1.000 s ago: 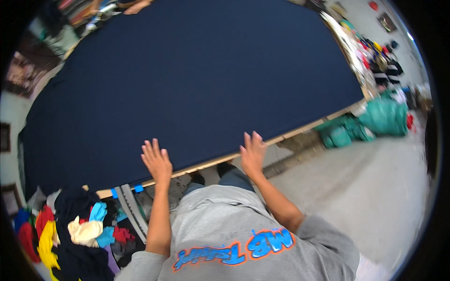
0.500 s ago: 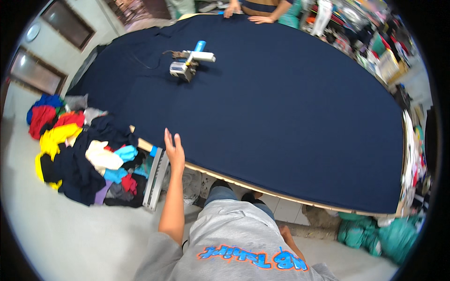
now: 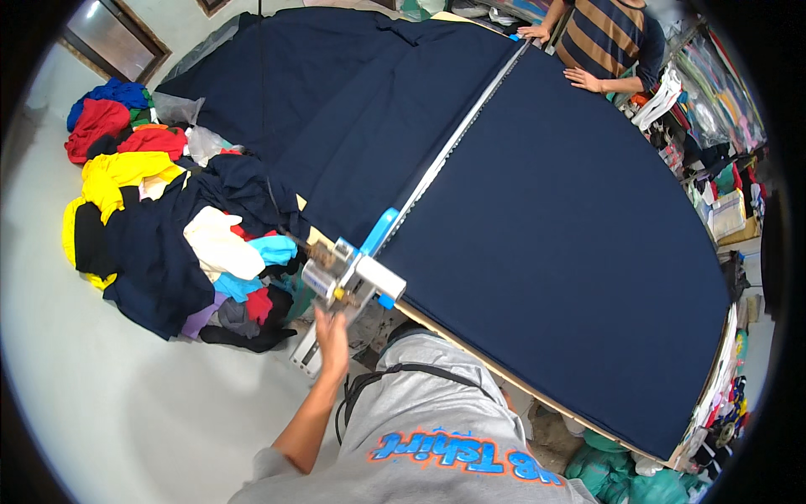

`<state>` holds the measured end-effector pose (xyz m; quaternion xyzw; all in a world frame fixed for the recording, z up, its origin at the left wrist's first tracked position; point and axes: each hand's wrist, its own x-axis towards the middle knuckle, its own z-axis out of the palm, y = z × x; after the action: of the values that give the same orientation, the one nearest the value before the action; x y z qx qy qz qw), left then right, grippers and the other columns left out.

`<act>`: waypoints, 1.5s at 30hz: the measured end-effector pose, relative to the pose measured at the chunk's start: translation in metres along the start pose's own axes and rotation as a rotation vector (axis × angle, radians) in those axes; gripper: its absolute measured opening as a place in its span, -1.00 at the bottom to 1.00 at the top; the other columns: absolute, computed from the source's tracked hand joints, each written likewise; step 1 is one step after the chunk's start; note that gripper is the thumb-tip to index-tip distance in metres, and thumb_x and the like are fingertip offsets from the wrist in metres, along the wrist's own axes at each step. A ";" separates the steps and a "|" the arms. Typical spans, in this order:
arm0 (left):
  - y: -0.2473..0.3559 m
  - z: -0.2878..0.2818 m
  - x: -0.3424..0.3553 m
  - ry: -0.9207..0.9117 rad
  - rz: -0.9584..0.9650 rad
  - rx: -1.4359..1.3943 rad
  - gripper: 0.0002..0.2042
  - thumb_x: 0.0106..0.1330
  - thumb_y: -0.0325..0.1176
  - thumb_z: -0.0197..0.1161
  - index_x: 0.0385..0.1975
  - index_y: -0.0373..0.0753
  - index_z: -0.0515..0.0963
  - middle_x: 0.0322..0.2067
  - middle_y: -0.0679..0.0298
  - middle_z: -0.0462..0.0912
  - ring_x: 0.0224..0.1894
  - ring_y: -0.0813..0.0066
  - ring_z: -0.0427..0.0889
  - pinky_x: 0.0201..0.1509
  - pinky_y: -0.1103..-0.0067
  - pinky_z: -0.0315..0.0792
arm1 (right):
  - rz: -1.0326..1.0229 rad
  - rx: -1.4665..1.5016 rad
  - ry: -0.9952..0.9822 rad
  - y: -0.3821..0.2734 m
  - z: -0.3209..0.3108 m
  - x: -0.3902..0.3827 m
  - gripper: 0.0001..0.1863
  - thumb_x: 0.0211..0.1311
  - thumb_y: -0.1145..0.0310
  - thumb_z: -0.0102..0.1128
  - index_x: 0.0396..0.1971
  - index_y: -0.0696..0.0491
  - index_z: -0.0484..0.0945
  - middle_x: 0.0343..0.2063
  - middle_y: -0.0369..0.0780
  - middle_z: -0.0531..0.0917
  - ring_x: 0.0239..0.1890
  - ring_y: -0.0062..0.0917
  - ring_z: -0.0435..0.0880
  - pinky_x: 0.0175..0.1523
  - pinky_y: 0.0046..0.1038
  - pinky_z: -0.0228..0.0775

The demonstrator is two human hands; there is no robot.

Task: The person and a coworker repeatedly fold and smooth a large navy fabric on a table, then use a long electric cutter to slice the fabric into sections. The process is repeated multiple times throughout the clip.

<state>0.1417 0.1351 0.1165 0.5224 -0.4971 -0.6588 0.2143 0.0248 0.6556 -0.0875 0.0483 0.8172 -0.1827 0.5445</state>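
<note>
My left hand (image 3: pixel 332 340) is at the underside of a silver-and-white machine (image 3: pixel 353 273) with a blue handle, beside a short grey metal track; its fingertips are blurred and partly hidden, so their grip is unclear. The machine sits at the near table edge, at the end of a long, toothed silver rail (image 3: pixel 453 144) lying across dark navy cloth (image 3: pixel 554 252). Left of the rail the cloth is creased; to the right it lies flat. My right hand is hidden behind my body.
Another person (image 3: pixel 609 46) rests both hands at the far edge by the rail. A heap of coloured fabric (image 3: pixel 143 244) lies at the left. Crowded shelves (image 3: pixel 714 168) line the right; green bundles (image 3: pixel 621 470) sit below the table's wooden edge (image 3: pixel 495 361).
The machine has come from the far part of the cloth to the near edge. The long rail now spans the cloth. My left hand has moved to the machine; my view has turned.
</note>
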 end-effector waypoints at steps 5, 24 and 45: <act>0.012 -0.027 0.013 -0.098 -0.116 0.089 -0.15 0.22 -0.59 0.09 0.64 -0.47 0.12 0.49 -0.09 0.42 0.50 0.04 0.45 0.54 0.40 0.30 | 0.075 0.106 0.028 -0.035 0.017 -0.026 -0.41 0.70 0.08 -0.05 0.38 0.27 0.55 0.32 0.12 0.65 0.34 -0.09 0.63 0.42 -0.15 0.44; 0.206 0.373 0.022 -1.377 0.912 0.096 -0.78 0.21 -0.54 0.05 -0.57 -0.26 0.65 -0.59 0.20 0.70 -0.54 0.37 0.61 -0.34 0.30 0.49 | 0.058 0.031 -0.018 -0.125 -0.052 -0.124 -0.44 0.76 0.01 -0.06 0.44 0.09 0.55 0.34 0.04 0.68 0.44 -0.12 0.59 0.53 -0.20 0.37; -0.081 -0.133 0.061 0.012 0.143 0.995 -0.32 0.76 0.09 -0.20 -0.15 -0.44 0.70 -0.22 -0.23 0.77 -0.15 -0.34 0.70 0.02 -0.01 0.48 | -0.833 -0.450 0.977 -0.452 -0.014 0.013 -0.28 0.69 0.12 -0.02 0.66 0.18 0.16 0.68 0.14 0.09 0.75 0.03 -0.05 0.77 0.12 -0.27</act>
<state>0.2585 0.0620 0.0219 0.5297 -0.7843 -0.3226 -0.0133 -0.1181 0.2397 0.0167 -0.3079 0.9379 -0.1598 -0.0062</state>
